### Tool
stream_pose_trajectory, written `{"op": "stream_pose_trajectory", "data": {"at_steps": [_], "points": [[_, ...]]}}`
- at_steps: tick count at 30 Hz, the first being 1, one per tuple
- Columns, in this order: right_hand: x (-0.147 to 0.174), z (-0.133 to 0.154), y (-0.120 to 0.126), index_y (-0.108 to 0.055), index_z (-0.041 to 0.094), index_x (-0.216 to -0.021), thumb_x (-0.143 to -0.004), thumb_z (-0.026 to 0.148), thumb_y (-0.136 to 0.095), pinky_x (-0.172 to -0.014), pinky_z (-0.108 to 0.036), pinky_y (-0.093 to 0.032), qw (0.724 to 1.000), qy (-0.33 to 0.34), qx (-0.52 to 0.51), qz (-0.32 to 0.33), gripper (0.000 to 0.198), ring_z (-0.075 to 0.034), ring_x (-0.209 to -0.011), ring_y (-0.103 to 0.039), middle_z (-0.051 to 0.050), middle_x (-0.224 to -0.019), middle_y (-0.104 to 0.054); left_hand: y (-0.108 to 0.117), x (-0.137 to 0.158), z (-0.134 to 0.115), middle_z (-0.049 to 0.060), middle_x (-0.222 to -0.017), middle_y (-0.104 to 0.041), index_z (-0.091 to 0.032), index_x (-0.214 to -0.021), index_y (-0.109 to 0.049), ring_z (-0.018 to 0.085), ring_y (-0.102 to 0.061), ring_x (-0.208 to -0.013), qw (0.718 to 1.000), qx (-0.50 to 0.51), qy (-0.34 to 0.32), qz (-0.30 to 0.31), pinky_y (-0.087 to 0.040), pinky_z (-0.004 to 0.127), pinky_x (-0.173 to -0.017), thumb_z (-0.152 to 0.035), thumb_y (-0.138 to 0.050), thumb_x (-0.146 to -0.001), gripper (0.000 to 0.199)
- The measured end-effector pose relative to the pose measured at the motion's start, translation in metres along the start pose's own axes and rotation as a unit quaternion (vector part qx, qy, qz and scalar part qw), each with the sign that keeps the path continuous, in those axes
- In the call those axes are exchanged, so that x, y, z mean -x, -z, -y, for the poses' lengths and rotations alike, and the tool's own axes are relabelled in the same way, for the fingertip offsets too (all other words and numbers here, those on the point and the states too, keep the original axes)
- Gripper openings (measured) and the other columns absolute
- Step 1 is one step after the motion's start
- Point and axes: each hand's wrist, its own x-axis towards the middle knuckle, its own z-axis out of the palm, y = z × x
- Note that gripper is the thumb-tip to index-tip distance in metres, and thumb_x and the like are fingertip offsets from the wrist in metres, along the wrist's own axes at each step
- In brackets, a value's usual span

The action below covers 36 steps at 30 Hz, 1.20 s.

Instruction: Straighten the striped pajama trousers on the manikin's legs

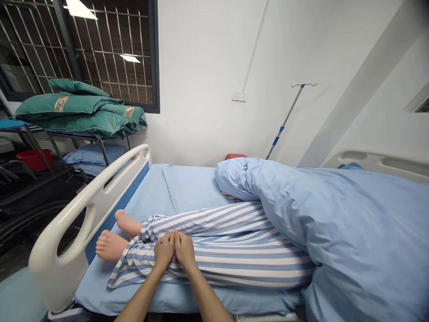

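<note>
A manikin with smooth, doll-like feet (112, 245) lies on the bed in blue-and-white striped trousers (234, 255). My left hand (165, 250) and my right hand (184, 248) rest side by side on the lower part of the nearer trouser leg, touching each other. Both have their fingers bent down over the leg, the tips partly hidden from me. From the thighs up, a light blue quilt (351, 223) covers the body, folded back at its near end. A few fingertips (229, 195) peek out under the quilt's far edge.
A white footboard (90, 201) rises at the left, the headboard (385, 163) at the right. An IV pole (288, 114) leans by the wall. Green folded bedding (80, 109) lies on a rack below the barred window, near a red basin (35, 160) and a dark wheelchair (33, 197).
</note>
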Motion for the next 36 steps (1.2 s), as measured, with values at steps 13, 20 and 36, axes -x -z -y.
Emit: {"op": "stream_pose_trajectory", "data": {"at_steps": [13, 20, 36], "points": [[-0.006, -0.010, 0.000, -0.054, 0.017, -0.058, -0.091, 0.040, -0.028, -0.053, -0.023, -0.028, 0.988, -0.055, -0.135, -0.053, 0.048, -0.013, -0.053, -0.047, -0.003, -0.056, -0.058, 0.000, -0.019, -0.046, 0.007, -0.058, -0.061, -0.020, -0.052, -0.049, 0.017, -0.055, -0.058, 0.972, 0.205, 0.116, 0.005, -0.039, 0.028, -0.060, -0.050, -0.024, -0.086, 0.052], [-0.006, -0.010, 0.003, -0.051, 0.017, -0.055, -0.088, 0.042, -0.035, -0.050, -0.023, -0.029, 0.975, -0.082, -0.185, -0.091, 0.044, -0.012, -0.050, -0.043, 0.000, -0.051, -0.054, -0.025, -0.006, -0.035, 0.009, -0.069, -0.065, -0.017, -0.071, -0.061, 0.021, -0.060, -0.070, 0.978, 0.188, 0.090, -0.021, -0.044, 0.032, -0.069, -0.051, -0.027, -0.083, 0.049], [-0.007, -0.001, 0.018, -0.055, 0.017, -0.057, -0.089, 0.037, -0.032, -0.053, -0.025, -0.025, 0.996, -0.051, -0.062, -0.029, 0.044, -0.013, -0.052, -0.047, -0.005, -0.057, -0.060, -0.025, -0.002, -0.019, 0.010, -0.088, -0.068, -0.018, -0.093, -0.063, 0.019, -0.060, -0.088, 0.997, 0.069, 0.009, 0.026, -0.043, 0.033, -0.084, -0.030, -0.032, -0.086, 0.034]]}}
